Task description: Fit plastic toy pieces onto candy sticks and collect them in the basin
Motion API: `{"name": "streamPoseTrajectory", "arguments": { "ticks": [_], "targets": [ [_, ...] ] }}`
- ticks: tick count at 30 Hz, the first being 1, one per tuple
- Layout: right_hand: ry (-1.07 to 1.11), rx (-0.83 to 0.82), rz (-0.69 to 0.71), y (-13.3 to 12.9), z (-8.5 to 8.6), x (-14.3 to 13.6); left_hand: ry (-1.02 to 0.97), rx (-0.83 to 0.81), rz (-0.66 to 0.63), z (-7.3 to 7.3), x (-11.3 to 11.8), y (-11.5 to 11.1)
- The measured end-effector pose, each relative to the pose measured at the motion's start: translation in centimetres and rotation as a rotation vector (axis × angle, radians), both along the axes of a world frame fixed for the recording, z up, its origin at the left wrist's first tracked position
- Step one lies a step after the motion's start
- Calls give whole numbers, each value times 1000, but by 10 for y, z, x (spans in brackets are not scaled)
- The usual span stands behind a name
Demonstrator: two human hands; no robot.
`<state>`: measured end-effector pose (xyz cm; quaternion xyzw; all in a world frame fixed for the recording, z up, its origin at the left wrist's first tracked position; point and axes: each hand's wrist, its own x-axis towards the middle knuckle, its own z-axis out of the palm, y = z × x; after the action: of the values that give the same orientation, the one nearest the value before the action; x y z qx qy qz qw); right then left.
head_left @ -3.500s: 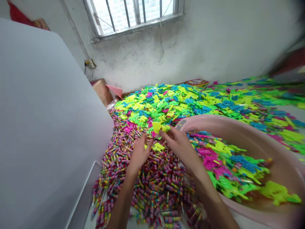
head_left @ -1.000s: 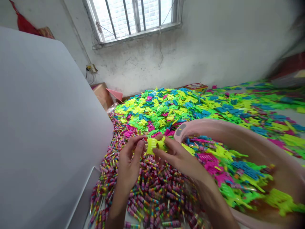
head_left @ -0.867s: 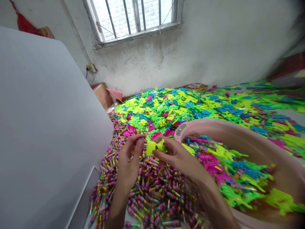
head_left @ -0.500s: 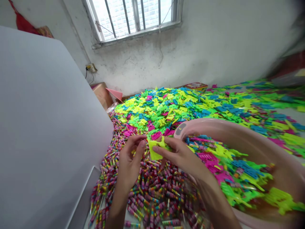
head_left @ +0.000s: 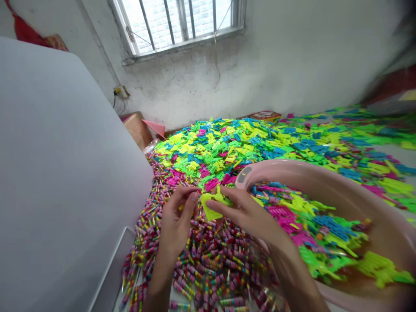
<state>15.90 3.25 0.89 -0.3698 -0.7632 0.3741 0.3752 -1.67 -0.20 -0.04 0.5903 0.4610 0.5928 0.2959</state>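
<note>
My right hand [head_left: 250, 212] pinches a yellow plastic toy piece [head_left: 210, 209] between thumb and fingers, its flat square side turned to the left. Close beside it, my left hand [head_left: 177, 214] is closed, thumb against fingertips. A bit of red shows at those fingertips and some yellow behind the thumb, but what they hold is mostly hidden. Under both hands spreads a heap of small striped candy tubes [head_left: 208, 251] in purple, red and yellow. On the right, a pink basin [head_left: 308, 169] holds more plastic toy pieces [head_left: 338, 227] mixed with tubes.
Beyond the hands lies a large mound of yellow, green, blue and pink plastic pieces [head_left: 224, 143], spreading right along the wall. A big pale panel [head_left: 65, 182] stands at the left. A cardboard box [head_left: 138, 130] and a barred window [head_left: 182, 26] are at the back.
The yellow piece has tilted slightly in my right hand, its flat side turning a little. Both hands stay close together, and the whole view has shifted slightly.
</note>
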Motion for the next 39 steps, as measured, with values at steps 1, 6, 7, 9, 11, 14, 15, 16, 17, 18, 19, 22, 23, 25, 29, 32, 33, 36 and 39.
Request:
{"name": "streamPoseTrajectory", "arguments": {
  "ticks": [1, 6, 7, 9, 11, 14, 15, 16, 17, 18, 19, 22, 23, 25, 29, 32, 33, 36, 39],
  "targets": [
    [-2, 7, -8, -1, 0, -1, -2, -1, -1, 0, 0, 0],
    [27, -48, 21, -2, 1, 0, 17, 7, 26, 0, -2, 1],
    [21, -50, 25, -2, 1, 0, 27, 6, 24, -1, -3, 1],
    [15, -39, 27, -1, 1, 1, 35, 1, 8, -1, -4, 1],
    [21, -35, 36, 0, 1, 2, 28, -5, -6, -1, -4, 2],
    [14, -18, 30, 0, 1, 2, 19, -13, -12, -2, -4, 2],
    [9, -13, 27, 0, 1, 2, 19, -17, -13, -2, -4, 2],
    [8, -10, 28, 0, 1, 2, 17, -18, -13, -2, -4, 1],
    [13, -14, 33, 0, 1, 1, 12, -19, -16, -1, -4, 1],
    [24, -21, 40, 0, 1, 1, 6, -21, -22, -1, -4, 0],
    [35, -29, 43, 0, 1, 2, 0, -25, -30, -1, -3, 0],
    [51, -38, 25, -1, 2, 3, -8, -42, -50, 0, -3, 0],
    [52, -40, 18, -1, 2, 3, -5, -46, -46, 0, -3, 1],
    [53, -44, 18, -1, 2, 4, 5, -43, -33, 0, -3, 2],
    [35, -14, 14, -1, 4, 5, 25, -23, -35, -1, -6, 3],
    [18, 18, -1, -1, 4, 5, 33, -19, -25, -1, -7, 2],
    [14, 21, -3, -1, 4, 5, 38, -17, -16, -1, -7, 2],
    [4, 10, 6, -1, 5, 5, 66, 4, -10, -2, -7, 3],
    [-9, 7, -4, -2, 5, 5, 90, 18, -24, -3, -7, 3]
  ]
}}
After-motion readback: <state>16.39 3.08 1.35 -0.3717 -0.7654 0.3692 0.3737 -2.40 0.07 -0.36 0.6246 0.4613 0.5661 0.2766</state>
